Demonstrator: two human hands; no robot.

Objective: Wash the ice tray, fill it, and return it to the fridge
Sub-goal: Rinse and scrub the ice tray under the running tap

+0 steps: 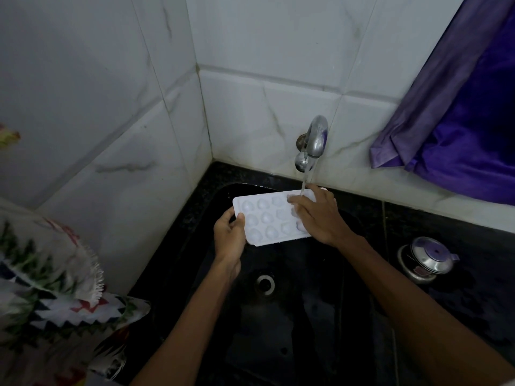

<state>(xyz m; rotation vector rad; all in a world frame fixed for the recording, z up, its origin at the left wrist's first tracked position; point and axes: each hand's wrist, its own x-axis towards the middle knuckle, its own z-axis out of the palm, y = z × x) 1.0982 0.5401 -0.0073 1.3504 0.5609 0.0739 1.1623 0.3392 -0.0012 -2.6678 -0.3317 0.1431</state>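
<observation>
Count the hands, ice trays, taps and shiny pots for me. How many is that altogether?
Hands: 2, the left hand and the right hand
Ice trays: 1, the ice tray
Taps: 1, the tap
Shiny pots: 1, the shiny pot
Total: 5

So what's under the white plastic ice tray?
Below the white plastic ice tray lies the black sink basin, its round metal drain showing nearer the person. The basin straight beneath the tray is covered.
</observation>
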